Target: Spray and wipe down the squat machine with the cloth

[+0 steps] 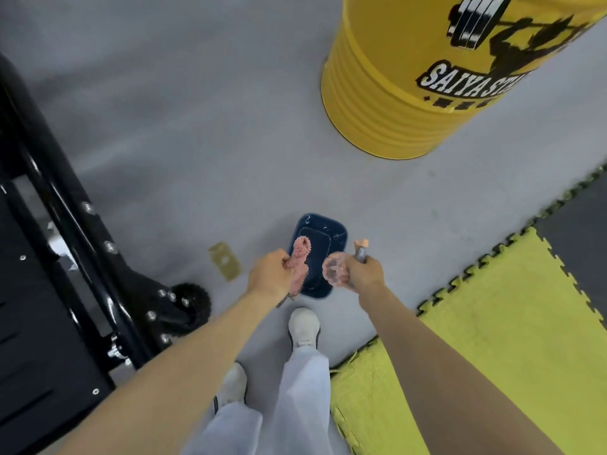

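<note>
My left hand grips a pink fluffy cloth, which hangs down over a dark blue tray on the floor. My right hand holds a clear pinkish spray bottle with a grey and orange nozzle, also above the tray's right edge. The black squat machine fills the left side, with its frame tubes, bolts and a round black foot near my left forearm.
A big yellow drum with a black logo stands at the back right. Yellow-green and grey foam mats cover the floor on the right. A small yellowish tag lies left of the tray. My white shoes stand on grey floor.
</note>
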